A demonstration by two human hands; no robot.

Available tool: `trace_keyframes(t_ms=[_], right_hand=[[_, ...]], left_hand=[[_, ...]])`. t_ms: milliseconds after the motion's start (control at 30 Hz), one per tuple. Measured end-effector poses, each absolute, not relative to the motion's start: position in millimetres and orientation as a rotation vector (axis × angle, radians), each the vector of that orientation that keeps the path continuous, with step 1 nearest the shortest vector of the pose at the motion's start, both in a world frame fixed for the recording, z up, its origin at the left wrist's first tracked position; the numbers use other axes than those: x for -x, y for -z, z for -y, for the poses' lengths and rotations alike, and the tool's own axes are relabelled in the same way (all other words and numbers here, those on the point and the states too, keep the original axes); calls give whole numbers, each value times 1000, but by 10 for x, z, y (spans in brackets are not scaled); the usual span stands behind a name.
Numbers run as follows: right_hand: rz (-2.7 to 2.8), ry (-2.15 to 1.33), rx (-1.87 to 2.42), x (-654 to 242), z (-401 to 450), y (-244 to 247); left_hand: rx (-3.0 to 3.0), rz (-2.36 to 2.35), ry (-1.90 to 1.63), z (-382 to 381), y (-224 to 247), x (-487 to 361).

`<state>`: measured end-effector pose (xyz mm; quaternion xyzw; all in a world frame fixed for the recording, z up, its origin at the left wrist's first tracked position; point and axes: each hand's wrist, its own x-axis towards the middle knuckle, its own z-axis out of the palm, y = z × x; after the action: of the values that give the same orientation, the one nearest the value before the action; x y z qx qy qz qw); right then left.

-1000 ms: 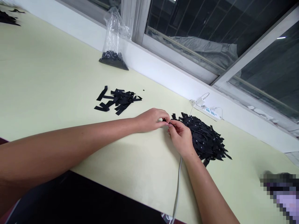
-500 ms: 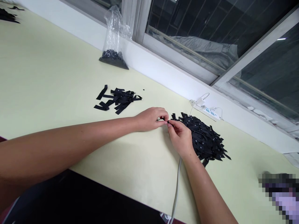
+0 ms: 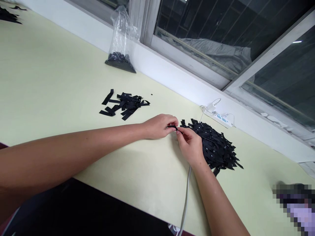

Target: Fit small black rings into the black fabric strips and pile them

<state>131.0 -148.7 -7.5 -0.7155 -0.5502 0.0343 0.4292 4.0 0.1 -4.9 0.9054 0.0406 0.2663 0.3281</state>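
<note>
Between my two hands is a short black strip [image 3: 173, 126], bent in a slight curve. My left hand [image 3: 161, 126] has its fingers curled round the strip's left part, the thumb below it. My right hand [image 3: 191, 144] pinches the strip's right end between thumb and fingers. Just right of my right hand lies a large heap of black strips [image 3: 216, 144] with small pale marks. A smaller, looser pile of black strips [image 3: 130, 103] lies beyond my left forearm.
A clear plastic bag [image 3: 120, 55] with black pieces stands against the white ledge. A power strip [image 3: 219, 118] with plugs sits behind the heap. A grey cable [image 3: 186, 200] runs over the table's front edge. More black strips [image 3: 9, 15] lie at the far left.
The fingers of my left hand have lifted and opened slightly, and more of the black strip shows between my hands. My right hand has hardly moved.
</note>
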Motion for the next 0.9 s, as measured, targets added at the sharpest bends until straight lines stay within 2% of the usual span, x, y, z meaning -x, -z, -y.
trace_keyframes(t_ms=[900], right_hand=[[1247,-163,1848,-1337,1474,113]], left_hand=[[-2341,-186,-699,-35,80,-42]])
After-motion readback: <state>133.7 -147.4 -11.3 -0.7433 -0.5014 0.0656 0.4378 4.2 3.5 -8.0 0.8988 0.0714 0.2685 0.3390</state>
